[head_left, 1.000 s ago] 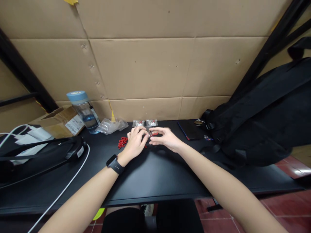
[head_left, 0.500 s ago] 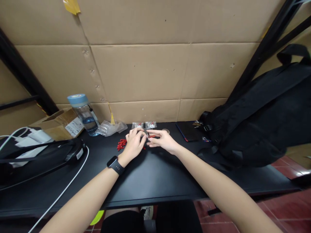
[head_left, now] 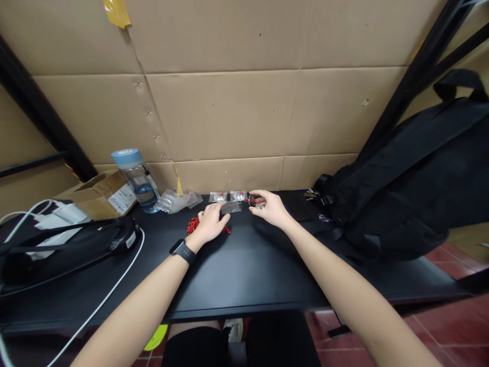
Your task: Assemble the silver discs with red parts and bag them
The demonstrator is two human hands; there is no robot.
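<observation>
My right hand (head_left: 270,208) pinches a small dark round disc with a shiny rim (head_left: 252,200) between thumb and fingers, a bit above the black table; a bit of red shows beside it. To its left, my left hand (head_left: 211,223), wearing a black watch, rests low with thumb apart from the fingers. A small clear plastic bag (head_left: 232,207) lies at its fingertips; whether they touch it is hard to see. Red cords (head_left: 192,225) are partly covered by the left hand. Two clear packets with round pieces, the left packet (head_left: 218,197) and right packet (head_left: 239,195), lie behind.
A crumpled plastic bag (head_left: 178,201), a blue-lidded bottle (head_left: 134,179) and an open cardboard box (head_left: 100,195) stand at left. A white cable (head_left: 110,296) crosses the table (head_left: 244,278). A black backpack (head_left: 412,173) fills the right side; cardboard (head_left: 229,112) walls the back.
My hands have moved apart. The right hand has shifted right with the disc, while the left hand has come away from it and lowered slightly. The small clear bag now shows between them.
</observation>
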